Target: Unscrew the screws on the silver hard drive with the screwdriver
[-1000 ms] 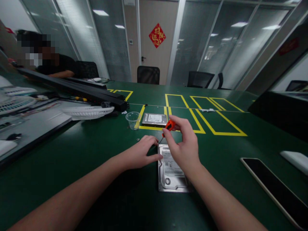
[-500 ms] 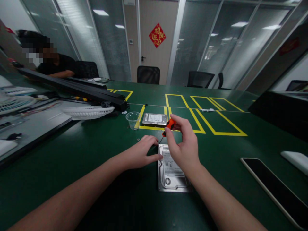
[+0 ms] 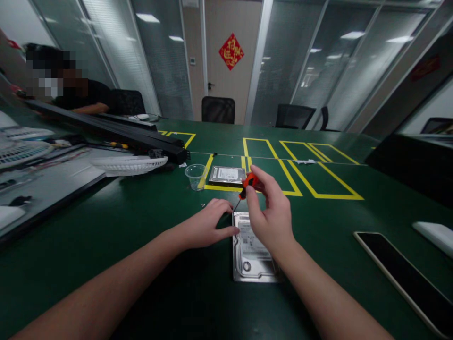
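A silver hard drive (image 3: 253, 264) lies flat on the green table in front of me, its label partly hidden by my right hand. My left hand (image 3: 212, 225) steadies its left side, with the thumb on the top face and the fingers by the far-left corner. Between the thumb and fingers of my right hand (image 3: 271, 210) is a red and black screwdriver (image 3: 250, 180). Its thin shaft slants down to the drive's far-left corner; whether the tip sits in a screw is too small to tell.
Beyond lie a second hard drive (image 3: 227, 175) and a clear plastic cup (image 3: 196, 177), with tiny metal bits (image 3: 203, 205) nearer. A phone (image 3: 403, 278) rests at right. White fan grilles (image 3: 129, 164) and long black bars (image 3: 141, 137) fill the left, where another person (image 3: 88, 97) sits.
The screwdriver handle and the fingers of my right hand have shifted slightly, as if turned a little. My left hand and the hard drive stay in place.
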A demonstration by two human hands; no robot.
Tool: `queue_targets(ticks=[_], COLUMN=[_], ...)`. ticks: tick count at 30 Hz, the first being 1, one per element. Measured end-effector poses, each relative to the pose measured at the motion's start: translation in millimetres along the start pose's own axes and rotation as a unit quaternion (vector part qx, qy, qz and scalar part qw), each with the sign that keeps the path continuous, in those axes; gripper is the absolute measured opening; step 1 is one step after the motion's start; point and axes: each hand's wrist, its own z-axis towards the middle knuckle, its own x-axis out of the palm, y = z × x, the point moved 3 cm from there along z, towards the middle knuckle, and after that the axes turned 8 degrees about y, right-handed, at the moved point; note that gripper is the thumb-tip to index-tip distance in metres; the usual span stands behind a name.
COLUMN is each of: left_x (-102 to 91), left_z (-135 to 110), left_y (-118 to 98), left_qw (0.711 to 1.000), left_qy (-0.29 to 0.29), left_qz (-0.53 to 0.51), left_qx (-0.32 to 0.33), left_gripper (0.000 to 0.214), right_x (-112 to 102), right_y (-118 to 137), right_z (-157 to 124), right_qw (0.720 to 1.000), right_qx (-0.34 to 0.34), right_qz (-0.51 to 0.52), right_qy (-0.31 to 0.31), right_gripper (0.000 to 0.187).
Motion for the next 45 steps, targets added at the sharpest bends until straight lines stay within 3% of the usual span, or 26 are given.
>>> queue_targets(ticks=[5,13,21,28,36,45], left_x=[-1.3,-0.7,-0.5,-1.1,-1.3,-0.1], left_z=[-0.2,0.8,0.1,0.7,-0.1,0.9], left_y=[-2.0,-0.8,-1.0,-1.8,-2.1,0.6], left_qw=[1.0,1.0,1.0,1.0,1.0,1.0], left_qy=[0.002,0.005,0.005,0.006,0.003,0.001], left_qz=[0.0,0.001,0.001,0.0,-0.002,-0.001], left_qx=[-0.005,-0.001,-0.008,-0.003,-0.01,0.001], left_gripper=[0.033,0.033,0.034,0.033,0.034,0.034], right_x=[-2.9,0.6,-4.0,0.4,-2.3,2.1], right_y=[4.9,0.9,7.0,0.7,5.8,-0.7], right_z=[3.2,-0.3,3.8,-2.4,2.7,-2.1], right_qw=[0.998,1.0,0.998,1.0,0.999,1.0], right_qx=[-0.019,-0.004,-0.032,-0.009,-0.028,0.009], right_qz=[-0.054,0.015,-0.055,0.011,-0.043,0.03], right_qy=[-0.019,0.001,-0.019,-0.004,-0.013,0.002], right_gripper=[0.036,0.045,0.033,0.046,0.036,0.044])
